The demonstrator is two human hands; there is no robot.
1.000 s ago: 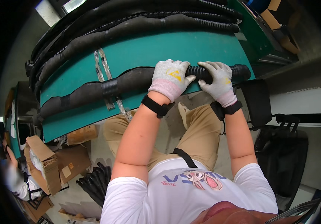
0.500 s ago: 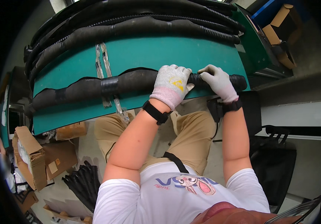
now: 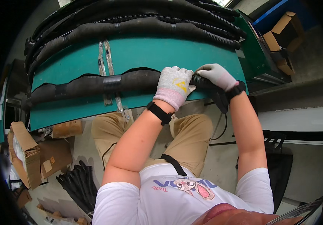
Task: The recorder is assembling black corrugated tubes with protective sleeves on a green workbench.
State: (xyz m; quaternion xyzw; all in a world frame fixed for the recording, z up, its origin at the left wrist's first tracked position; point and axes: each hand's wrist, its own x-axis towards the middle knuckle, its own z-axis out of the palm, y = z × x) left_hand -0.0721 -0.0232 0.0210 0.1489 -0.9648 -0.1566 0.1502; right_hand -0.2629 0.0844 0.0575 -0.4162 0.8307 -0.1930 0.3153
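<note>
A long black hose wrapped in a soft dark foam sleeve (image 3: 82, 87) lies along the near side of the green table top (image 3: 142, 52). Bands of black tape circle the sleeve in places. My left hand (image 3: 173, 83), in a pale grey glove with a pink cuff, is closed over the hose near the sleeve's right end. Just right of it a short stretch of bare corrugated hose (image 3: 197, 80) shows. My gloved right hand (image 3: 217, 75) is pinched above that stretch. Whatever is between its fingertips is too small to make out. The hose's right end is partly behind my right wrist.
Several black sleeved and corrugated hoses (image 3: 131, 28) lie along the table's far side. Two clear-wrapped strips (image 3: 110, 60) cross beneath the near hose. Cardboard boxes (image 3: 22, 153) and a bundle of black tubes (image 3: 81, 183) sit at left on the floor. An open carton (image 3: 277, 35) stands far right.
My right hand has shifted slightly left and up, its fingertips now meeting above the corrugated stretch near my left hand. My right forearm swung outward. My left hand stays on the hose.
</note>
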